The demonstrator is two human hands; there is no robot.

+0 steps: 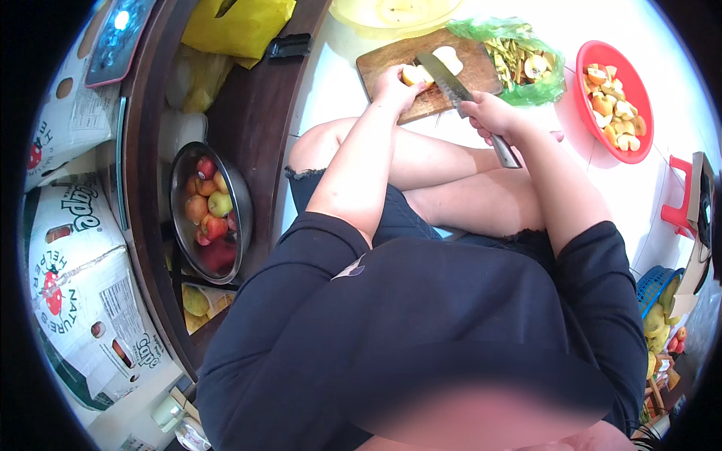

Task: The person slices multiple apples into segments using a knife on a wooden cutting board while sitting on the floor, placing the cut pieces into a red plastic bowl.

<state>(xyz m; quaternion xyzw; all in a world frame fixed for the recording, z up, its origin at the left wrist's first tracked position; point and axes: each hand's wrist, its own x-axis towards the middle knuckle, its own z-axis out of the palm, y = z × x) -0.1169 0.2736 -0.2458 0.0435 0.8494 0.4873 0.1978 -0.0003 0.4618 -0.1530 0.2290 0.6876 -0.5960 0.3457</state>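
Note:
On a wooden cutting board (383, 62) lying on the floor, my left hand (395, 90) holds a piece of cut apple (416, 75). My right hand (493, 117) grips the metal handle of a large kitchen knife (448, 82), whose blade slants over the board beside that piece. Beyond the blade rests another pale cut apple piece (449, 59). Just right of the board, an open green plastic bag (541, 96) holds peelings or thin cut scraps and apple pieces. Farther right is a red plastic basin (647, 113) containing many cut apple chunks.
To the left, a dark bowl (246, 214) of whole apples stands on a dark wooden surface, near a yellow bag (237, 28). Printed cardboard boxes (84, 293) lie beyond. A yellow translucent basin (395, 17) is ahead; a red stool (679, 197) and blue basket (654, 284) are right.

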